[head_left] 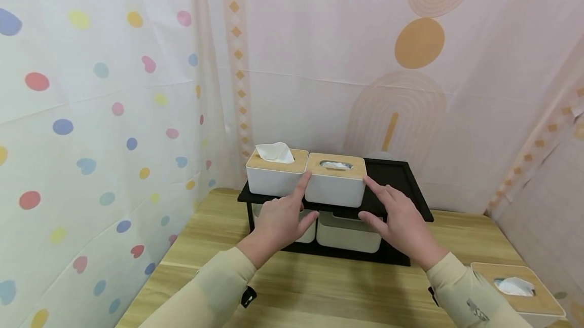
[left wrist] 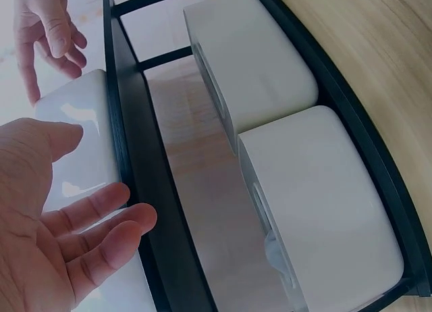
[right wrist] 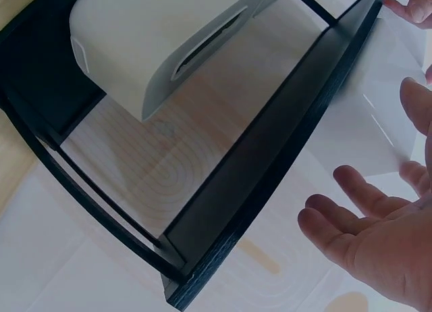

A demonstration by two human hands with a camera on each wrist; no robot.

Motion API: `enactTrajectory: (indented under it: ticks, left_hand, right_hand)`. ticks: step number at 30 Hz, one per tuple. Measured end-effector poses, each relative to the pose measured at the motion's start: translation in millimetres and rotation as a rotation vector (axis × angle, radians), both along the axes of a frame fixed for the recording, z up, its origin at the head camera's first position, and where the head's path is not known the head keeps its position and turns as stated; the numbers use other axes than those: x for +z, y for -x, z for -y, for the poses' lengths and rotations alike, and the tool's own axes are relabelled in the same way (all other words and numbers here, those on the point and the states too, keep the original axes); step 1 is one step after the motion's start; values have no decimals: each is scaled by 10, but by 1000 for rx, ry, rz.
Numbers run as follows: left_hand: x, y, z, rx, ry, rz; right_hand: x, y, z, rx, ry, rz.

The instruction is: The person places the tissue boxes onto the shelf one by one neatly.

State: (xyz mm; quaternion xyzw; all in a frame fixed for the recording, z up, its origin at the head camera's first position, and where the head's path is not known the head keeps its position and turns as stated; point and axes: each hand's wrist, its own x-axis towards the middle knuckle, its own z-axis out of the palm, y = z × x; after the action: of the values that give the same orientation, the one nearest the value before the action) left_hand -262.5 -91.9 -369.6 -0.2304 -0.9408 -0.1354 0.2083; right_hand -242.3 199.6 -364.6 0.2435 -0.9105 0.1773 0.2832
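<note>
A white tissue box with a wooden lid stands on the top tier of a black two-tier shelf. My left hand is at its front left corner, index finger extended along the edge. At the front right corner, my right hand has its fingertips at the box's side. Whether the fingertips press on the box is hard to tell. In both wrist views the fingers are spread and loosely bent, not wrapped round anything. Close on the left stands a second tissue box, a tissue poking from its lid.
Two pale boxes, one on the left and one on the right, lie on the shelf's lower tier. Another wooden-lidded tissue box stands on the wooden table at the near right. Patterned curtains hang around the table.
</note>
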Motion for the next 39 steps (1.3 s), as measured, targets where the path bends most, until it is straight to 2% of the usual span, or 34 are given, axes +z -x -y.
enactTrajectory:
  ticks: [4, 12, 23, 29, 32, 35, 39]
  left_hand:
    - [5, 9, -12, 0, 2, 2]
    - [17, 10, -34, 21, 31, 43]
    - [-9, -19, -11, -2, 13, 10]
    - [-90, -103, 32, -13, 1, 20]
    - [-152, -180, 58, -46, -46, 61]
    - [-229, -257, 67, -103, -99, 118]
    - [-335, -319, 45, -167, -112, 182]
  right_hand:
    - [18, 15, 9, 3, -12, -11]
    - [36, 5, 16, -31, -13, 83]
    - [1, -19, 7, -50, -50, 115]
    - [-56, -133, -97, -53, -39, 67]
    - [-79, -212, -237, -54, -17, 38]
    - [-97, -285, -429, -73, -11, 34]
    - [-117, -361, -708, -114, -3, 59]
